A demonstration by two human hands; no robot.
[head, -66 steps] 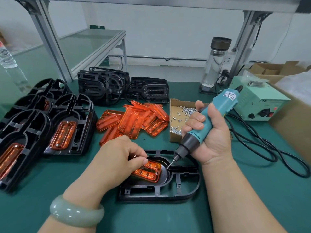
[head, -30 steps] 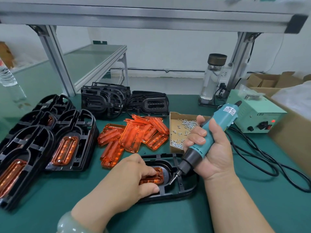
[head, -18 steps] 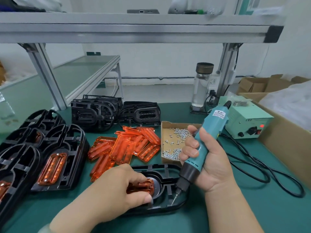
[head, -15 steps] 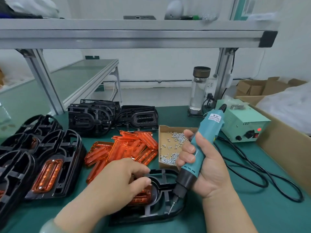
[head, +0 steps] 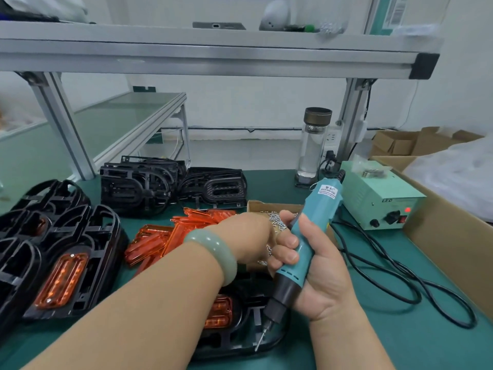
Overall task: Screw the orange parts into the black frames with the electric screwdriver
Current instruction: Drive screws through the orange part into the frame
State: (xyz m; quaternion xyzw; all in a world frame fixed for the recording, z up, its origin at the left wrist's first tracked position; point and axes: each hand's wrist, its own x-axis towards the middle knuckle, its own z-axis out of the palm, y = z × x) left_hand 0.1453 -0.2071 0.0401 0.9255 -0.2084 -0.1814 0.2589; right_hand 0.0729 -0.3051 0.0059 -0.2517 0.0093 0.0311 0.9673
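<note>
My right hand (head: 324,279) grips the teal electric screwdriver (head: 316,214), held tilted. Its bit hangs just above the right end of a black frame (head: 240,343) lying at the table's front edge. An orange part (head: 218,312) sits in that frame, partly hidden by my left forearm. My left hand (head: 246,236) reaches forward over the frame to the cardboard box of screws (head: 262,205). Its fingertips are hidden behind my right hand's fingers and the tool.
Loose orange parts (head: 170,236) lie in a pile mid-table. Black frames with orange parts fitted (head: 66,263) are stacked at the left, bare frames (head: 138,188) at the back. A green power supply (head: 378,204), its black cable (head: 400,284), a glass bottle (head: 314,145) and a big carton (head: 448,244) stand to the right.
My left hand has let go of the orange part and moved forward to the screw box. The screwdriver has lifted and drifted to the frame's right end. The view has tilted up.
</note>
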